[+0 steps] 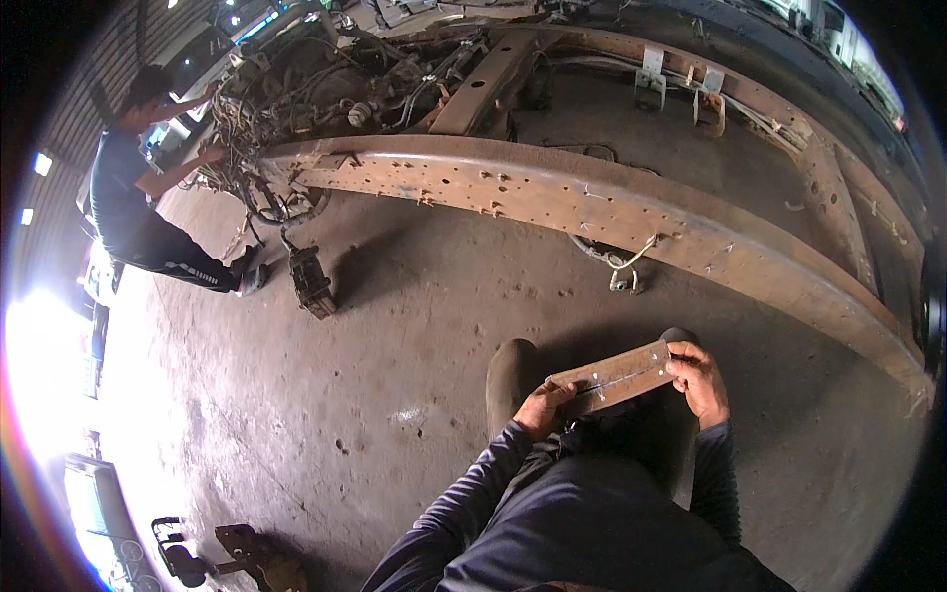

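Note:
Between my two hands I hold a brown metal bracket (623,377), a long angled piece with a few small holes or pale marks and a dark line along its length. My left hand (543,409) is closed round its left end, thumb on top. At the other end, the fingers of my right hand (698,383) grip its right edge. The bracket is tilted, its right end higher in the view, and lies above my knees. What its underside looks like is hidden.
Ahead stretches a long rusty vehicle frame rail (513,183) with rows of holes. A cable end (631,259) hangs below it. At the far left another person (133,187) reaches into a wiring bundle (232,128). A dark metal part (311,281) and a rusty part (258,562) sit on the concrete floor (395,326).

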{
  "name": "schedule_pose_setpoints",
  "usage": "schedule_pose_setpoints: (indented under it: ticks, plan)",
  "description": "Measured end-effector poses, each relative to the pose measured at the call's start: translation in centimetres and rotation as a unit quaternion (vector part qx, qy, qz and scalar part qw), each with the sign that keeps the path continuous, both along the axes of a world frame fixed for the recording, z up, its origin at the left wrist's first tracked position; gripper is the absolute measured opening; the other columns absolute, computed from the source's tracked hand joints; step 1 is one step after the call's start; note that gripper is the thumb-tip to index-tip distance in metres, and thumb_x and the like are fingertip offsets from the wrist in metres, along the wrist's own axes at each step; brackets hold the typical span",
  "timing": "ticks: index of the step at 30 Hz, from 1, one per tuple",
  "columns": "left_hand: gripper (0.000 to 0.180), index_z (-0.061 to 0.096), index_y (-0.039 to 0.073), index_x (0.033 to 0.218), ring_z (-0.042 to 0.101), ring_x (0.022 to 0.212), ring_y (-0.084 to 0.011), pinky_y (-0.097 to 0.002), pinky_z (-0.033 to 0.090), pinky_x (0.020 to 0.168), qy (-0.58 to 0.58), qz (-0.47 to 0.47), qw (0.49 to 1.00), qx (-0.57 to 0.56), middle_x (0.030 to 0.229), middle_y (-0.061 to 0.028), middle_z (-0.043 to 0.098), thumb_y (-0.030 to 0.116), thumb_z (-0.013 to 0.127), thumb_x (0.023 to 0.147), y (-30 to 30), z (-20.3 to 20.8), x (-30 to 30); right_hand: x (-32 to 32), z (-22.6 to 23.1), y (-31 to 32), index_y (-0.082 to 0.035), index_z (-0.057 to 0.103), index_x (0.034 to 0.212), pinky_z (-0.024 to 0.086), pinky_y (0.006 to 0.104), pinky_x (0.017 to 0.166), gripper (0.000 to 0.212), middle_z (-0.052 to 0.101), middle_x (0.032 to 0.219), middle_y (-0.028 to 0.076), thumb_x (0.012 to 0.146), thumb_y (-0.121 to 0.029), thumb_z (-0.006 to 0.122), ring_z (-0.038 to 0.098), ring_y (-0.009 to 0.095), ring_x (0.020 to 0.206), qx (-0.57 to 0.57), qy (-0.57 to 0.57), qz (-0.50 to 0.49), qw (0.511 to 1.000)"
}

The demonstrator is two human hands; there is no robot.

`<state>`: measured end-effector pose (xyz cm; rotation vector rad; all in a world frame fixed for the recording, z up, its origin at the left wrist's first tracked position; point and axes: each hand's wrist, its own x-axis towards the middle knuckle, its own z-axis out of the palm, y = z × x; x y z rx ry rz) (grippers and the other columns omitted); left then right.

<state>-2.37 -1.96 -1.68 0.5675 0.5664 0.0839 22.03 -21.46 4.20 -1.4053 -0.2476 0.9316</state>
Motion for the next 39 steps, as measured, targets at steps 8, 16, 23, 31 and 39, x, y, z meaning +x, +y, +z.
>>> schedule_pose_setpoints:
  ticks: [8, 16, 23, 31, 39]
  plan:
    - [0.039, 0.054, -0.003, 0.135, 0.064, 0.112, -0.0221, -0.0363, 0.051, 0.105, 0.004, 0.004, 1.000, 0.018, 0.127, -0.0126, 0.065, 0.016, 0.060, 0.102, 0.1, -0.5, -0.4, 0.0, 0.1, 0.1, 0.000, 0.065, 0.115, 0.039, 0.0224, 0.058, 0.037, 0.061, 0.092, 0.002, 0.080, -0.008, 0.074, 0.049, 0.007, 0.070, -0.003, 0.000, 0.007, 1.000]
    - [0.039, 0.048, 0.000, 0.133, 0.063, 0.109, -0.0219, -0.0375, 0.052, 0.100, 0.008, -0.023, 0.998, 0.059, 0.118, -0.0116, 0.062, 0.015, 0.062, 0.099, 0.2, 0.9, -0.5, -0.3, 0.2, 0.1, -0.001, 0.066, 0.117, 0.038, 0.0233, 0.059, 0.038, 0.058, 0.094, 0.001, 0.080, -0.009, 0.072, 0.048, 0.008, 0.072, -0.022, -0.008, -0.007, 1.000]
    - [0.040, 0.050, 0.002, 0.131, 0.062, 0.110, -0.0225, -0.0389, 0.051, 0.101, 0.014, 0.000, 0.999, 0.033, 0.121, -0.0108, 0.062, 0.011, 0.067, 0.096, 0.1, -0.4, -0.5, -0.1, 0.0, 0.1, -0.003, 0.067, 0.117, 0.038, 0.0232, 0.059, 0.038, 0.058, 0.092, -0.001, 0.080, -0.012, 0.072, 0.047, 0.007, 0.072, -0.027, -0.019, 0.010, 0.999]
    - [0.035, 0.058, 0.000, 0.127, 0.064, 0.109, -0.0197, -0.0371, 0.049, 0.104, 0.002, -0.002, 0.999, 0.038, 0.119, -0.0080, 0.067, 0.010, 0.068, 0.095, 0.3, 1.3, -0.4, -0.2, 0.4, 0.1, -0.001, 0.067, 0.116, 0.037, 0.0226, 0.059, 0.039, 0.058, 0.090, 0.000, 0.081, -0.015, 0.072, 0.046, 0.007, 0.071, -0.031, -0.018, 0.010, 0.999]
    - [0.031, 0.062, -0.001, 0.122, 0.066, 0.098, -0.0177, -0.0337, 0.054, 0.089, -0.014, -0.024, 0.996, 0.089, 0.109, -0.0076, 0.069, 0.013, 0.061, 0.095, 0.1, -1.0, 0.1, -0.2, 0.5, 0.2, 0.001, 0.066, 0.118, 0.037, 0.0230, 0.060, 0.039, 0.060, 0.089, 0.000, 0.083, -0.015, 0.071, 0.045, 0.007, 0.069, -0.013, -0.030, 0.012, 0.999]
